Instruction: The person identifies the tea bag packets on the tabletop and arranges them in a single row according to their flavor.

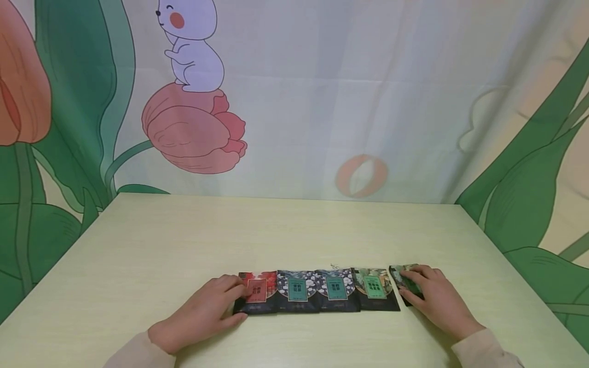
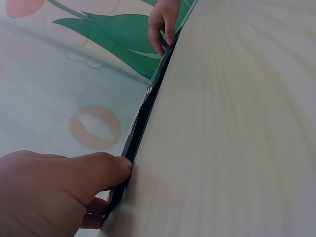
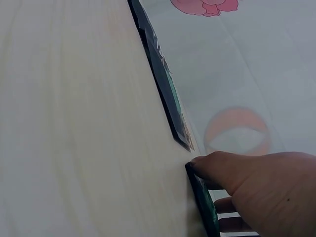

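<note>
Several dark tea sachets lie in a row on the table. My left hand [image 1: 207, 306] holds the left end of the red-labelled tea sachet [image 1: 258, 294], its thumb at the near edge and fingers over the top. Beside that sachet are two blue floral tea sachets [image 1: 297, 291], then a green-labelled tea sachet [image 1: 375, 289]; their edges meet or overlap. My right hand [image 1: 439, 301] grips another green tea sachet [image 1: 411, 287] at the right, covering much of it. In the right wrist view, a narrow gap parts this sachet [image 3: 203, 202] from the row [image 3: 165, 89].
The pale wooden table [image 1: 294, 230] extends behind and to both sides of the row. At its back edge hangs a curtain [image 1: 294, 102] printed with flowers, leaves and a white animal.
</note>
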Tool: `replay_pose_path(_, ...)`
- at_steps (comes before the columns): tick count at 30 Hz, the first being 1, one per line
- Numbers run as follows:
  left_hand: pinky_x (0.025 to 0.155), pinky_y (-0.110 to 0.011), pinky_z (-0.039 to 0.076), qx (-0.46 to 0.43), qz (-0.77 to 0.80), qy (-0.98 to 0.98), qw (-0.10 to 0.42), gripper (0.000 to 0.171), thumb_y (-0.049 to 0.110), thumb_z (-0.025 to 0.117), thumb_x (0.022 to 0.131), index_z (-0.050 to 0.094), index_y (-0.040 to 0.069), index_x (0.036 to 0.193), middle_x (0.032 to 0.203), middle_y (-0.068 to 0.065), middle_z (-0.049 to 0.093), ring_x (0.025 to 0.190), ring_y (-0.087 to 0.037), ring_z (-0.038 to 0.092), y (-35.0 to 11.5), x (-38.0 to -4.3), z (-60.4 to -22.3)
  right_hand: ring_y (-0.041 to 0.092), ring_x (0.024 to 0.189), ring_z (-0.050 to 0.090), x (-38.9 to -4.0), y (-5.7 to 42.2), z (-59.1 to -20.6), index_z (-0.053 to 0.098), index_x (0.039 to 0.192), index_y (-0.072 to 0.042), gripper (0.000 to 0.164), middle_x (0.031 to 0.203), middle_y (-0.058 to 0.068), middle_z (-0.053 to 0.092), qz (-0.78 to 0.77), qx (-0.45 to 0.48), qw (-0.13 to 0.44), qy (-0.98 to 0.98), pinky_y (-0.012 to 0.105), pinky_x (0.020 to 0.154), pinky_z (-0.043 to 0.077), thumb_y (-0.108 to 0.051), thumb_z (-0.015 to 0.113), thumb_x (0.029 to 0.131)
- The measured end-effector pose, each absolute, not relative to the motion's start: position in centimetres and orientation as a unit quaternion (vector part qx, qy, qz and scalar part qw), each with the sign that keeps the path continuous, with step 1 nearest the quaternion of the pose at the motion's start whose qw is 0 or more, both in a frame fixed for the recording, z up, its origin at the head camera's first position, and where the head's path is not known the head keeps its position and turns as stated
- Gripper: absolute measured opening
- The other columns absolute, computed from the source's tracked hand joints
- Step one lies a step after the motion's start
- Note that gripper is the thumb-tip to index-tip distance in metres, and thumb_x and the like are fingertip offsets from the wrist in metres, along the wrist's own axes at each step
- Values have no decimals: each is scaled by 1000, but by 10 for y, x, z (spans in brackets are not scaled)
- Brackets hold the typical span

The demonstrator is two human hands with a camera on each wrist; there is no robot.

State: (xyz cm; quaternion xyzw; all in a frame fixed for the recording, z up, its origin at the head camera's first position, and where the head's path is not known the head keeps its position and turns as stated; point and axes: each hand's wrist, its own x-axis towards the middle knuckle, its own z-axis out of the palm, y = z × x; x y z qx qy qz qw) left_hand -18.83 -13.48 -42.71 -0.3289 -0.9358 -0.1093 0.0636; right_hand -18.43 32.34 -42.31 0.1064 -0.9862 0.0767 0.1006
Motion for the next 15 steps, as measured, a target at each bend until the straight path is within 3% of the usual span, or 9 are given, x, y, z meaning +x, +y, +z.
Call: replay_pose_path(15,94,-37,51,-322,-107,-939,54,37,39,72,83,66,14,109,110,0,61,102,-15,55,-134,-189,-426,35,103,54,-184,321,-423,68,117,-7,40,111,14,59,76,105,104,-986,53,89,48,-32,71,85)
